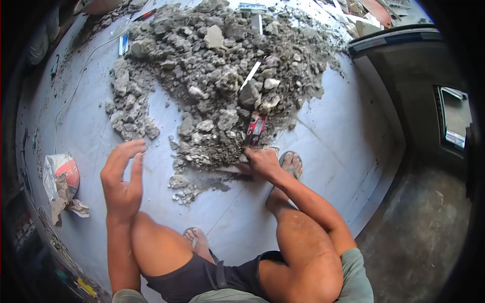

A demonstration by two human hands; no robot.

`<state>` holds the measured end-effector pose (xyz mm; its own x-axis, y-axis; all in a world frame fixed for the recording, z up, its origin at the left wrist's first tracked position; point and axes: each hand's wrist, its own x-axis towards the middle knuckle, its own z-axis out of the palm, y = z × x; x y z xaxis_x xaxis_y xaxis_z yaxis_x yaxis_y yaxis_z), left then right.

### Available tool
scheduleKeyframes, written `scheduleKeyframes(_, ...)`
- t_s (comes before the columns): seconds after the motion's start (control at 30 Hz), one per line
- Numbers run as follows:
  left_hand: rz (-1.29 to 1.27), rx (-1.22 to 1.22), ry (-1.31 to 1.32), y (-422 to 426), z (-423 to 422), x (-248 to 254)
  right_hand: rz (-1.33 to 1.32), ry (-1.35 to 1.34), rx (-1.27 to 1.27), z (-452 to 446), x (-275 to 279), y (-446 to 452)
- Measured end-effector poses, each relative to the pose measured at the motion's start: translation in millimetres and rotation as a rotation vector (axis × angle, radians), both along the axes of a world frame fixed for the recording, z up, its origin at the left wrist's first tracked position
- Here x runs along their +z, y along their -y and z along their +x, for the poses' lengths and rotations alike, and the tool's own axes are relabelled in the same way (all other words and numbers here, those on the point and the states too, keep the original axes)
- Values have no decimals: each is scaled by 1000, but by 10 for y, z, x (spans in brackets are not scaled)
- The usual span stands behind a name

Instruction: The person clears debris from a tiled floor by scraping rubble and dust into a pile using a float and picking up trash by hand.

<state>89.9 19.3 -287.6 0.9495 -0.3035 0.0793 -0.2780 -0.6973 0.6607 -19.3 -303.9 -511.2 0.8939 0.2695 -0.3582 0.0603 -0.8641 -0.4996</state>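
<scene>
A large heap of grey rubble point(202, 65) lies on the pale tiled floor point(323, 146). My right hand point(262, 160) is closed at the heap's near edge, beside a red and black object point(255, 126); what its fingers hold is too small or hidden to make out. To the left, my left hand point(124, 177) is raised with fingers curved and apart, holding nothing. It is near a smaller strip of broken chunks point(132, 108). Small crumbs point(183, 191) and dark grit lie just in front of the heap.
A torn white and red bag point(63, 177) rests at the left. A pale cable point(76, 91) curves over the floor. On the right stands a dark panel or wall point(409, 76) with an opening. My sandalled feet point(292, 164) flank the work area.
</scene>
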Motion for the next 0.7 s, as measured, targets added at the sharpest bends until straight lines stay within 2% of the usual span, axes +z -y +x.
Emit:
scheduleKeyframes(0.03,30,26,-10,5,30,8,18,81,-71,147,-51,134)
scheduleKeyframes(0.07,62,56,-21,7,36,23,-122,71,-85,291,-103,267)
scheduleKeyframes(0.17,165,63,-38,-45,-17,93,-56,128,-10,714,-75,609)
scheduleKeyframes(0.2,195,53,-44,-33,-51,111,-100,61,16,821,-123,706)
scheduleKeyframes(0.33,188,210,-146,227,-70,230,-112,155,18,1215,-216,1104)
scheduleKeyframes(0.57,199,361,-203,656,-51,310,-39,303,-180,2317,-117,1763)
scheduleKeyframes(0.6,199,402,-222,661,-93,342,-59,245,-238,2515,-67,1858)
scheduleKeyframes(0.63,200,428,-223,675,-126,374,48,380,-268,2698,-92,1986)
scheduleKeyframes(0.7,210,488,-237,683,-231,474,-72,280,-322,3191,-81,2247)
